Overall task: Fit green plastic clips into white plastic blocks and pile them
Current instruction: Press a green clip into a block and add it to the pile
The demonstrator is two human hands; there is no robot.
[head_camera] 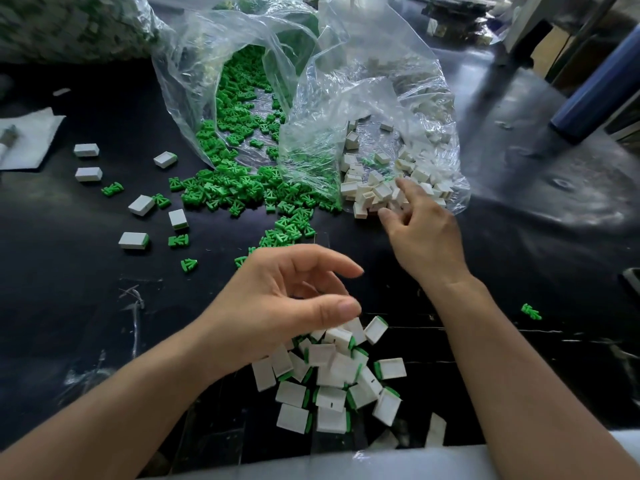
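I see the left hand (287,299) over the pile (332,379) of boxy white blocks with green ends at the black glossy table's (69,306) near edge, fingers loosely bent, holding nothing. The right hand (422,233) is among loose blocks (374,192) at a crinkly clear bag's (346,109) mouth; can't tell if it pinches one. Green clips (235,188) spill mid-table from a second bag (194,81).

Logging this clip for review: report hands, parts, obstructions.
Left hand open, empty, over pile of fitted blocks. Right hand at loose white blocks in clear bag mouth, grip unclear. Green clips spilled alongside. Bag film overhangs blocks.
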